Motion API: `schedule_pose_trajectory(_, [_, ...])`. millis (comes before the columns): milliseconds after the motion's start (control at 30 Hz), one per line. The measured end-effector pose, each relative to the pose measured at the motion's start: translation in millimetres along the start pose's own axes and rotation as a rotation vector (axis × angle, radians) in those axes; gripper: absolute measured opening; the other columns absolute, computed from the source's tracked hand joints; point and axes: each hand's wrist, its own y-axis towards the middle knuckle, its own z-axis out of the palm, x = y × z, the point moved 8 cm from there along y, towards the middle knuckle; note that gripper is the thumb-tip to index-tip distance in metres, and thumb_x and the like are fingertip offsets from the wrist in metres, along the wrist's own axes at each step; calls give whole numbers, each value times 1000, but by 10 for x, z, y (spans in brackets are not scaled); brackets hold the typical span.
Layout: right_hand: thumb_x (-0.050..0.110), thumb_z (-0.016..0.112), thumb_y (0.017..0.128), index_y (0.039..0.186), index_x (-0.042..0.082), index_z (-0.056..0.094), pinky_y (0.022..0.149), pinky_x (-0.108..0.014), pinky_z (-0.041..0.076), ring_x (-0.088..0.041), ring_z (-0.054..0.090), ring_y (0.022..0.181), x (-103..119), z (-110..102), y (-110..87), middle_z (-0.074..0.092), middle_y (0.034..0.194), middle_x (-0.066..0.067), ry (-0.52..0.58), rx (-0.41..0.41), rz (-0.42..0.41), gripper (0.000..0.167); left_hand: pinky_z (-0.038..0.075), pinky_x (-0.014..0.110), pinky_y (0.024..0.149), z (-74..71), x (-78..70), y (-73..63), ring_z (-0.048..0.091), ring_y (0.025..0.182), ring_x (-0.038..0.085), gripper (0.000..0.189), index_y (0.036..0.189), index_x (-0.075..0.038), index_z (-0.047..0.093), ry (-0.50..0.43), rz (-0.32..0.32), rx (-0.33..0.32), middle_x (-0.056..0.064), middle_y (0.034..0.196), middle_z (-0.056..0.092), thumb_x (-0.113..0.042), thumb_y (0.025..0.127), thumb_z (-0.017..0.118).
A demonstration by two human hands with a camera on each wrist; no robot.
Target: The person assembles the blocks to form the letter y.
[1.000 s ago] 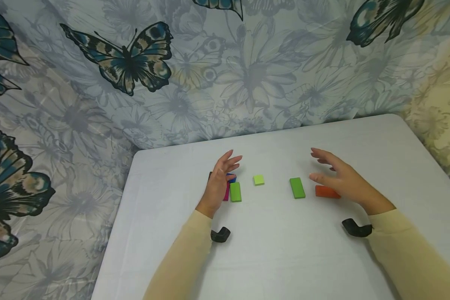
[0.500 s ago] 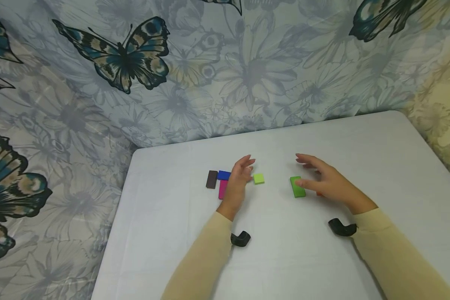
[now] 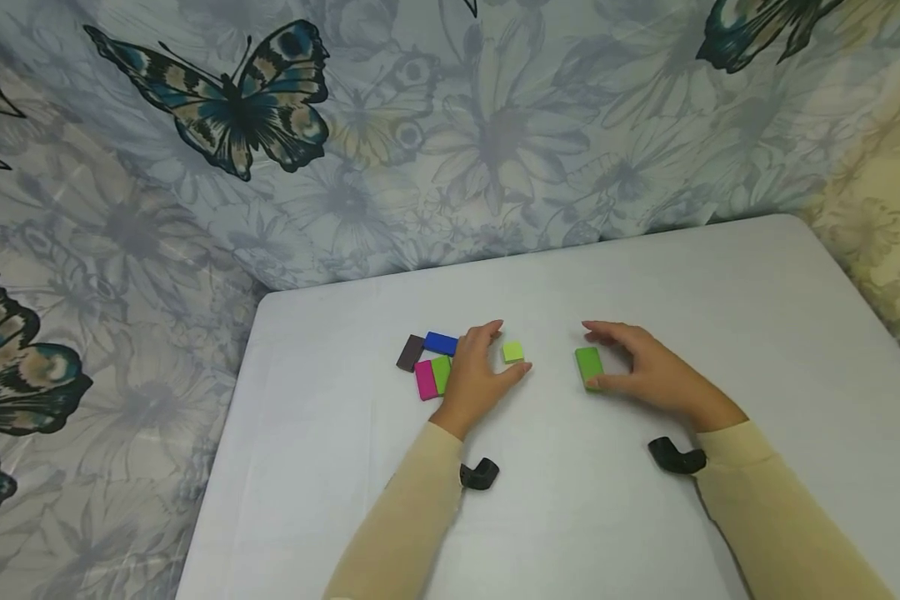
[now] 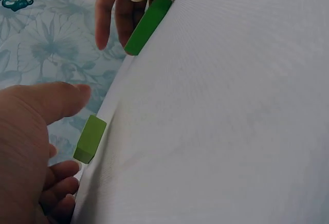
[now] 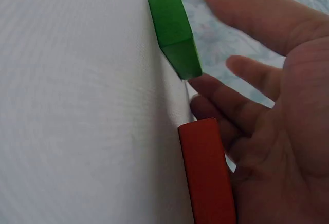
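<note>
Adjoining butterfly backdrop (image 3: 495,133), white table (image 3: 570,517), green block (image 3: 587,362)

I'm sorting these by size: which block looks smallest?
The lime-green block just right of the left hand: its top looks short, nearly square, while the rest look oblong.

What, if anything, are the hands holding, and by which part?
Nothing is held: the left hand is spread open near the small lime block, the right hand open beside a green block.
</note>
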Motion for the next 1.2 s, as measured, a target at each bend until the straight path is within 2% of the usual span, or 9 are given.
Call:
schedule_pose_trajectory(100, [20, 94, 90, 156, 5, 55, 113, -62, 34, -38, 45, 142, 9, 3, 1, 58, 152, -15, -86, 4, -33, 78, 46, 38, 105, 25, 30, 30, 51, 124, 21, 77, 153, -10, 57, 95, 5, -15, 2, 129, 60, -42, 92, 90])
schedule_pose_trajectory(300, [15, 92, 90, 146, 6, 64, 111, -62, 38, -39, 50, 136, 17, 9, 38, 62, 143, -15, -191, -43, -97, 64, 46, 36, 95, 24, 32, 74, 49, 111, 20, 70, 140, -9, 63, 143, -24, -52, 1, 118, 57, -48, 89, 91])
schedule_pose_trajectory(400, [15, 93, 89, 144, 5, 66, 110, -62, 38, -40, 51, 133, 17, 0, 36, 62, 140, -15, -198, -70, -99, 61, 45, 37, 94, 26, 5, 82, 50, 109, 22, 59, 135, -8, 66, 163, -11, -69, 3, 116, 59, -42, 92, 89])
schedule_pose_trajectory(533, [14, 93, 90, 145, 5, 66, 111, -64, 38, -42, 50, 134, 36, -8, 21, 61, 140, -17, -203, -62, -94, 62, 45, 37, 97, 26, 11, 73, 51, 110, 24, 44, 135, -7, 67, 146, -8, -81, 4, 120, 62, -22, 97, 81])
schedule_pose_trajectory(667, [11, 92, 90, 147, 4, 64, 111, -65, 38, -44, 48, 136, 35, -2, 15, 58, 143, -19, -208, -42, -89, 64, 45, 38, 101, 10, 23, 53, 52, 116, 24, 45, 138, -6, 66, 115, -5, -85, 7, 128, 63, -8, 94, 74])
schedule_pose_trajectory(967, [13, 92, 90, 145, -3, 63, 110, -64, 39, -44, 51, 131, 11, 5, 26, 60, 137, -21, -227, -89, -39, 64, 46, 38, 100, -14, 46, 12, 53, 117, 25, 34, 131, -8, 71, 87, 19, -92, 7, 128, 65, -12, 98, 78])
schedule_pose_trajectory(1200, [15, 91, 92, 145, -7, 62, 107, -65, 42, -45, 54, 126, 13, 7, 12, 59, 133, -24, -250, -119, 17, 65, 47, 37, 100, -4, 43, 1, 54, 116, 25, 32, 127, -8, 73, 64, 16, -87, 6, 125, 66, -13, 97, 83])
